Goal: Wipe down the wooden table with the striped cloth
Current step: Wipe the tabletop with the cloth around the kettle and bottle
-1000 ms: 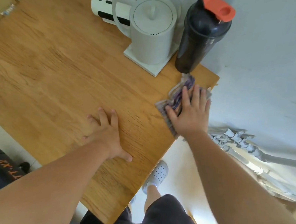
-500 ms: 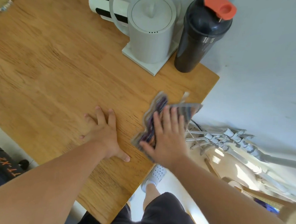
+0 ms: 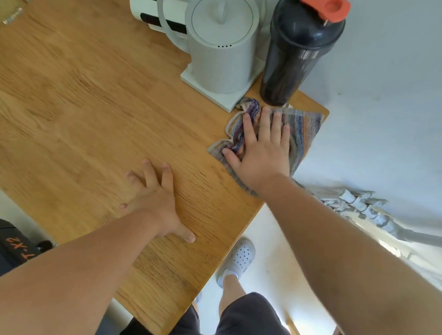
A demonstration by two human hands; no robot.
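Down low, a foot in a white shoe [image 3: 240,256] stands on the floor by the table [image 3: 64,93]. Next comes the left hand [image 3: 155,202] — it lies flat on the wood with its fingers spread, and it holds nothing. A bit farther and to the right, the right hand [image 3: 263,149] presses flat on the cloth [image 3: 305,128] with straight fingers, not gripping it. That striped cloth sits at the right corner of the table, bunched up on its left side — its right edge hangs just past the table edge. Its far edge seems to touch the bottle [image 3: 297,50] and the white base under the kettle [image 3: 219,43]; I can't tell for sure. Behind the kettle lies a white tube [image 3: 157,10] with black marks.
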